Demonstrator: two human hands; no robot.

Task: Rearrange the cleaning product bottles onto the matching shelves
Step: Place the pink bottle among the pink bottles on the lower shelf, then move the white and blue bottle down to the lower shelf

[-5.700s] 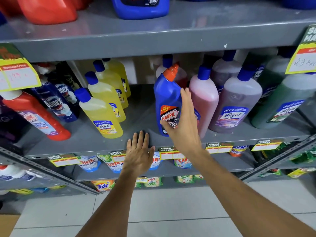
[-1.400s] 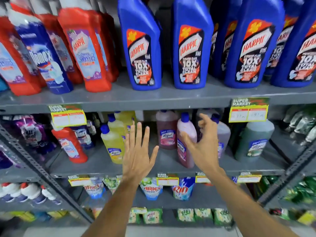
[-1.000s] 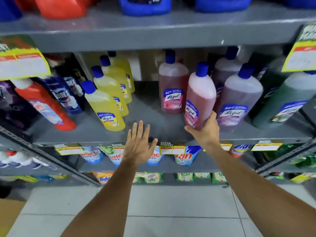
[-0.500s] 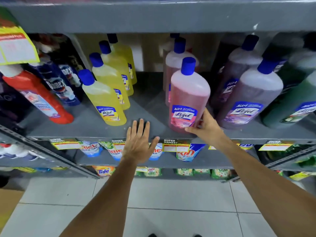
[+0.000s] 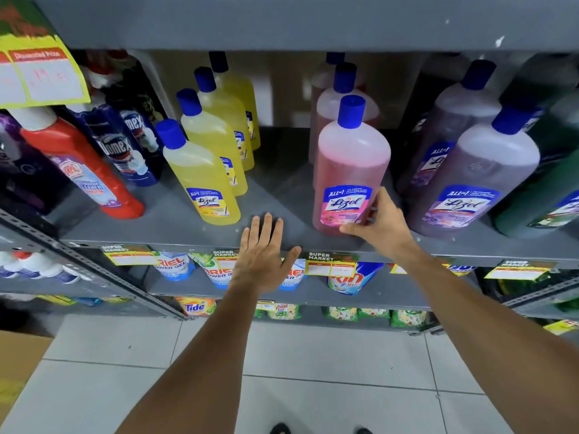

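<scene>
A pink Lizol bottle [image 5: 351, 170] with a blue cap stands upright at the front of the grey middle shelf [image 5: 188, 236], heading a row of pink bottles. My right hand [image 5: 380, 225] grips its lower right side, thumb at the base. My left hand [image 5: 263, 258] lies flat and open on the shelf's front edge, left of the bottle, holding nothing. Left of it runs a row of yellow Lizol bottles [image 5: 200, 173]; purple Lizol bottles [image 5: 476, 183] stand to the right.
A red Harpic bottle [image 5: 78, 170] and dark Domex bottles [image 5: 122, 148] fill the shelf's left end; green bottles [image 5: 551, 195] stand far right. A yellow price tag [image 5: 40, 73] hangs top left. Ariel pouches [image 5: 172, 266] sit on the shelf below.
The blue Harpic bottle has left this shelf. My right hand slid the pink Lizol bottle left and forward to the front of its row and still holds its base. My left hand stayed put.
</scene>
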